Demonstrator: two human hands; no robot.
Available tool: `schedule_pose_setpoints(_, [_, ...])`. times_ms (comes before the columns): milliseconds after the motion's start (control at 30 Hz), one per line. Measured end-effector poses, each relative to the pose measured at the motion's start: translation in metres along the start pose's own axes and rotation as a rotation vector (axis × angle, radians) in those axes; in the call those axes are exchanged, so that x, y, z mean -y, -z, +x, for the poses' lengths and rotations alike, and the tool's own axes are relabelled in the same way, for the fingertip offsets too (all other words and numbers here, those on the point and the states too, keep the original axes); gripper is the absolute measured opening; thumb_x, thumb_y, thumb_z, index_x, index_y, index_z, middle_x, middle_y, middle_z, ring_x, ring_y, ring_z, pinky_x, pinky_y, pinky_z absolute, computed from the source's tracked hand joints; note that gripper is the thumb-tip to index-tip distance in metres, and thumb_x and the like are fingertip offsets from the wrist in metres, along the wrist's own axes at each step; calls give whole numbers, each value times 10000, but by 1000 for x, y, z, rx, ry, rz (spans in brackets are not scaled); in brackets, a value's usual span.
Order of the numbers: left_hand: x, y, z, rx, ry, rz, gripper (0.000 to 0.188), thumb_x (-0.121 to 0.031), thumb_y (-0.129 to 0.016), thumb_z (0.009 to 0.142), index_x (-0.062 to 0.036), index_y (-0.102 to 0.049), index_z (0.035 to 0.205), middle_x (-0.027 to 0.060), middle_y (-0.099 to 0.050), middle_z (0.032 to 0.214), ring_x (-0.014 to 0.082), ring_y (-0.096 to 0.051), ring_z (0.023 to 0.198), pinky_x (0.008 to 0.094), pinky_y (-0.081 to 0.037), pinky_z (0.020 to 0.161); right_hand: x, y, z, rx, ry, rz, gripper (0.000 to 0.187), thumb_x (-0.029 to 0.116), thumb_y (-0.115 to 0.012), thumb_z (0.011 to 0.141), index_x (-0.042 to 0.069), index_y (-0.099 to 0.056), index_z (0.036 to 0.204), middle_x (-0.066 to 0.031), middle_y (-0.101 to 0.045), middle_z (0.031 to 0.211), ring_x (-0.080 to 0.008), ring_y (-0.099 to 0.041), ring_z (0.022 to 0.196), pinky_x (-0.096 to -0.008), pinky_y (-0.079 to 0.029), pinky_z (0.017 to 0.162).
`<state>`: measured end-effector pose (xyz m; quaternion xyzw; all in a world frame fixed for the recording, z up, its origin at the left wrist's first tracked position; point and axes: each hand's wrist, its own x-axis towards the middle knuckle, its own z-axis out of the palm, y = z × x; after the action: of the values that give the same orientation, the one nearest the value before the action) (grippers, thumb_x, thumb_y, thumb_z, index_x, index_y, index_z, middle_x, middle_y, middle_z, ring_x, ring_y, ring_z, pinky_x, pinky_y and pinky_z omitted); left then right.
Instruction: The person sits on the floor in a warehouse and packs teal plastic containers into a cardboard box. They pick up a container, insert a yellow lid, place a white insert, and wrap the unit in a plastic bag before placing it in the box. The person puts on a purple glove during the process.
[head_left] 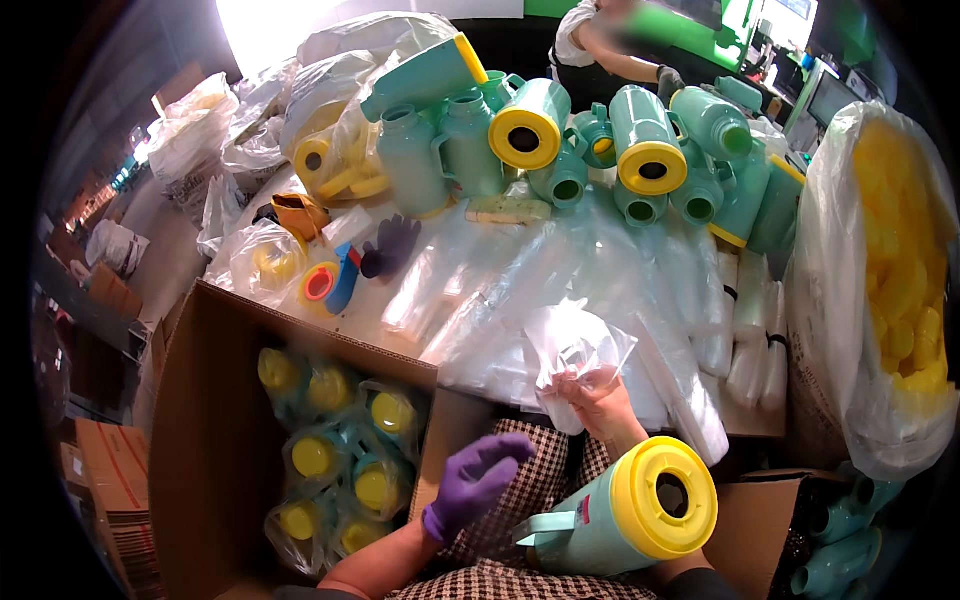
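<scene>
My right hand [592,398], bare, pinches the gathered edge of a clear plastic bag [575,345] above the table's near edge. A pale green jug [600,515] with a yellow base ring [640,490] around a dark round hole lies tilted over my right forearm and lap, its handle toward my left hand. In a purple glove, my left hand [478,487] is apart from the jug, fingers stretched out and nothing in them. Flat clear plastic bags [520,290] cover the table beyond my hands.
Several green jugs [470,145] crowd the table's back. At left stands a cardboard box [300,325] of bagged, yellow-lidded jugs [315,457]. A sack of yellow parts [900,270] rises at right. A tape dispenser [335,282] and purple glove [392,245] lie left. A co-worker's gloved hand [669,80] touches the far jugs.
</scene>
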<state>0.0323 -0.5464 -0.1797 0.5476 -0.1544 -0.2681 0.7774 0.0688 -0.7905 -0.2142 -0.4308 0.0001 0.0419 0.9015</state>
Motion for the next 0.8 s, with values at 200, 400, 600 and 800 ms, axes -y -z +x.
schedule_pose_setpoints(200, [27,6,107,-80,-250,180,340,-191,-703,924,26,-648,1179,160,-698,1109,280,-676,1049,384,-524,900,-13,6,5,-21,38,130,264,256,-791,869,86,-608,954,-25,-621,826,-139,-631,731,-292,-548,670])
schedule_pose_setpoints(400, [29,21,74,-98,-325,-120,378,-246,-632,973,29,-592,1228,162,-651,1133,263,-632,1064,399,-527,928,0,32,-74,-265,153,529,461,490,-608,969,58,-611,809,-114,-703,815,-225,-716,785,-371,-602,753])
schedule_pose_setpoints(600, [5,10,23,265,-533,324,410,-344,-721,905,-118,-687,1246,195,-373,1542,412,-214,1492,528,-160,1200,63,-28,-191,-71,36,-314,176,204,-706,865,30,-720,892,-119,-736,956,-233,-722,854,-339,-591,723])
schedule_pose_setpoints(800, [38,-34,-12,524,-333,552,689,-371,-748,876,-57,-464,1419,262,-381,1520,413,-258,1475,557,-139,1198,85,-55,-255,257,709,-1309,185,32,-701,775,-2,-688,956,-111,-699,816,-246,-691,671,-357,-532,557])
